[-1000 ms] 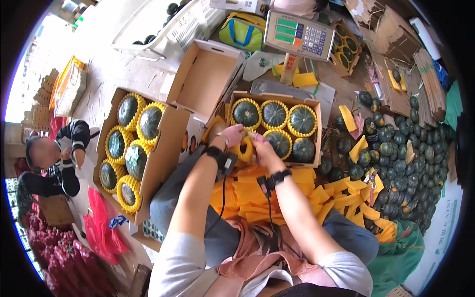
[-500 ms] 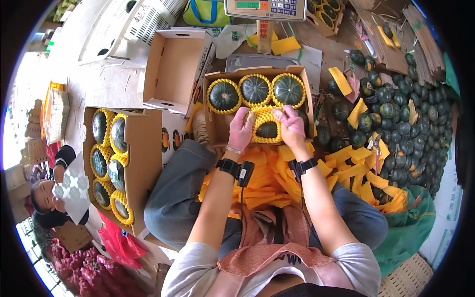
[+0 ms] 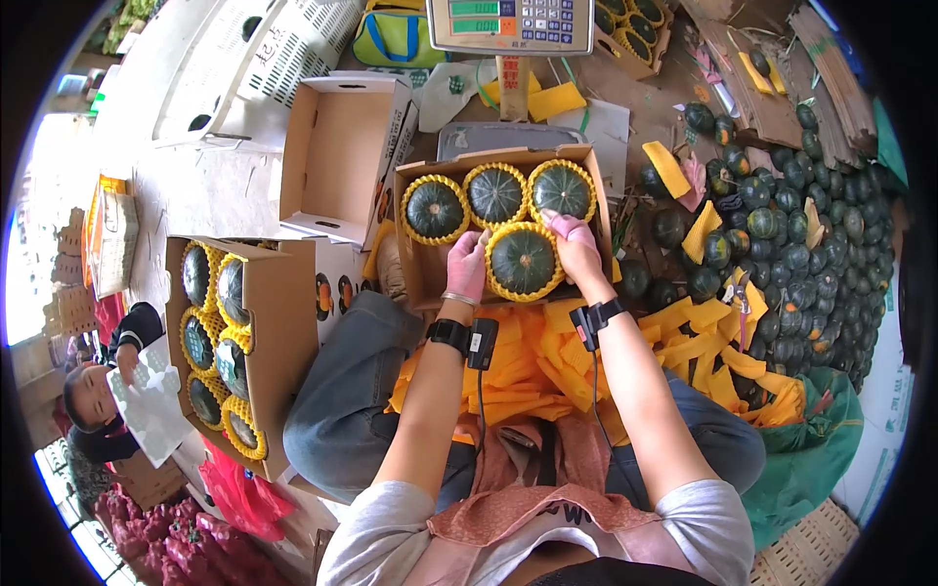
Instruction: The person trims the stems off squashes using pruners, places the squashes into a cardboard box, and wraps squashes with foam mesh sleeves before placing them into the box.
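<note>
Both my hands, in pink gloves with bare fingertips, grip one dark green squash [image 3: 523, 261] in a yellow foam net. My left hand [image 3: 468, 264] is on its left side, my right hand [image 3: 575, 244] on its upper right. The net is down around the sides, so the squash's top shows. It is at the front of an open cardboard box [image 3: 420, 271]. Behind it three netted squashes stand in a row: left [image 3: 436, 209], middle [image 3: 496, 194] and right [image 3: 562, 190].
A full box [image 3: 283, 342] of netted squashes stands left, below an empty box [image 3: 337, 156]. Yellow foam nets [image 3: 528, 366] cover my lap. Loose squashes [image 3: 782, 244] are piled right. A scale [image 3: 513, 24] stands ahead. Another person [image 3: 93, 396] holds patterned sheets at far left.
The foam net, which covered much of the front squash, is now down around its sides. My hands have moved slightly apart and lower around it. The view has shifted a little.
</note>
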Available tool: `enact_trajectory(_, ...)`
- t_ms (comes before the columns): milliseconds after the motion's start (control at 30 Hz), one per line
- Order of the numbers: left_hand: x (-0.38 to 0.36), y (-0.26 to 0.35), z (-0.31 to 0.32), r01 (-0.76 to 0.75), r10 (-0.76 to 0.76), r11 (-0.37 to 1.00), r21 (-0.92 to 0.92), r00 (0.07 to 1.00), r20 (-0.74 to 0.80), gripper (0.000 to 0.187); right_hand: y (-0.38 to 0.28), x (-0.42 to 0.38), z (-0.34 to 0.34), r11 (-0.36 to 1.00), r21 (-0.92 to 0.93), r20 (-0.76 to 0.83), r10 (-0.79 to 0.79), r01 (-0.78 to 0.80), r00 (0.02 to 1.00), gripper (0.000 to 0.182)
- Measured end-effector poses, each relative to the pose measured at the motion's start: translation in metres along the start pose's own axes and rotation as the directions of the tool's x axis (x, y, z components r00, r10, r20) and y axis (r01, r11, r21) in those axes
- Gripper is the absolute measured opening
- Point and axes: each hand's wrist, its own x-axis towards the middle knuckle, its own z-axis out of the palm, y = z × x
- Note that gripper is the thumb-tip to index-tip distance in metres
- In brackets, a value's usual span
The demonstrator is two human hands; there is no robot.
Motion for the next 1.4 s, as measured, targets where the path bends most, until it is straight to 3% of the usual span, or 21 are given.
enact_trajectory(67,-0.005,0.011,0.000,0.001,0.017,0.947,0.320,0.998,-0.053,0.019,-0.025,-0.009,-0.008,0.880,-0.474,-0.038,-0.060,0.035,0.997,0.010)
enact_trajectory(133,-0.022,0.020,0.010,-0.126,0.185,0.906,0.405,0.977,-0.110,0.030,-0.041,-0.021,-0.003,0.802,-0.544,-0.245,-0.435,0.248,0.867,0.010)
enact_trajectory(200,-0.037,0.025,0.017,-0.199,0.241,0.908,0.370,0.968,-0.071,0.040,-0.054,-0.045,0.004,0.772,-0.580,-0.282,-0.489,0.259,0.826,0.016)
enact_trajectory(233,-0.045,0.033,0.020,-0.215,0.252,0.843,0.493,0.968,-0.009,0.068,-0.057,-0.058,0.009,0.778,-0.573,-0.249,-0.463,0.256,0.851,0.022)
enact_trajectory(267,-0.046,0.033,0.022,-0.160,0.201,0.843,0.513,0.979,-0.025,0.069,-0.063,-0.067,0.014,0.859,-0.506,-0.231,-0.227,0.082,0.946,0.025)
enact_trajectory(333,-0.042,0.031,0.022,-0.209,0.269,0.724,0.657,0.963,0.009,0.067,-0.038,-0.066,0.018,0.895,-0.401,-0.305,-0.331,0.195,0.893,0.028)
enact_trajectory(433,-0.029,0.037,0.022,-0.156,0.129,0.839,0.520,0.988,0.089,0.062,-0.022,-0.064,0.025,0.963,-0.078,-0.405,-0.266,0.257,0.875,0.028)
enact_trajectory(567,-0.031,0.057,0.026,-0.099,0.060,0.929,0.357,0.991,0.118,0.055,-0.017,-0.060,0.029,0.941,-0.201,-0.433,-0.336,0.273,0.836,0.023)
enact_trajectory(700,-0.015,0.021,0.018,-0.148,0.102,0.943,0.297,0.981,0.163,0.049,-0.043,-0.064,0.029,0.981,-0.168,-0.398,-0.161,0.101,0.903,0.018)
enact_trajectory(800,-0.037,0.032,0.033,-0.248,0.232,0.944,0.217,0.968,0.097,0.049,-0.049,-0.073,0.029,0.944,-0.150,-0.302,-0.325,0.292,0.896,0.022)
enact_trajectory(833,-0.046,0.036,0.035,-0.260,0.247,0.951,0.165,0.964,0.096,0.051,-0.056,-0.078,0.026,0.993,0.012,-0.250,-0.107,0.114,0.962,0.026)
enact_trajectory(867,-0.056,0.039,0.036,-0.358,0.344,0.925,0.126,0.931,0.122,0.042,-0.043,-0.080,0.028,0.986,-0.046,-0.244,-0.164,0.158,0.956,0.043)
enact_trajectory(933,-0.080,0.070,0.034,-0.488,0.488,0.871,-0.053,0.851,0.194,0.038,-0.073,-0.079,0.042,0.881,0.391,-0.192,-0.206,0.267,0.960,0.076)
enact_trajectory(967,-0.093,0.086,0.037,-0.295,0.321,0.942,-0.157,0.930,0.177,0.047,-0.089,-0.083,0.044,0.892,0.400,-0.162,-0.160,0.213,0.974,0.089)
enact_trajectory(1067,-0.100,0.084,0.007,-0.288,0.364,0.766,-0.575,0.931,0.018,0.040,-0.099,-0.067,0.050,0.946,0.306,0.040,-0.124,0.106,0.991,0.101)
enact_trajectory(1133,-0.096,0.069,-0.024,-0.381,0.381,0.923,0.059,0.882,-0.278,0.038,-0.100,-0.053,0.075,0.933,-0.041,0.022,-0.357,0.358,0.934,0.095)
enact_trajectory(1200,-0.089,0.036,-0.060,0.056,0.414,0.698,0.714,0.783,-0.465,0.043,-0.102,-0.043,0.101,0.803,-0.247,0.053,-0.548,0.543,0.835,0.093)
enact_trajectory(1233,-0.088,0.027,-0.071,0.129,0.384,0.620,0.774,0.811,-0.442,0.045,-0.099,-0.040,0.108,0.817,-0.246,0.158,-0.497,0.521,0.853,0.092)
enact_trajectory(1333,-0.080,0.006,-0.078,0.220,-0.232,0.972,-0.077,0.887,-0.400,0.045,-0.097,-0.020,0.117,0.844,-0.433,0.538,-0.040,0.317,0.842,0.082)
enact_trajectory(1367,-0.070,-0.025,-0.083,0.047,0.111,0.947,0.317,0.880,-0.462,0.044,-0.088,-0.013,0.117,0.868,-0.412,0.618,0.045,0.275,0.785,0.078)
enact_trajectory(1400,-0.068,-0.029,-0.082,0.034,0.151,0.932,0.360,0.868,-0.473,0.044,-0.089,-0.009,0.120,0.889,-0.397,0.688,0.123,0.229,0.715,0.074)
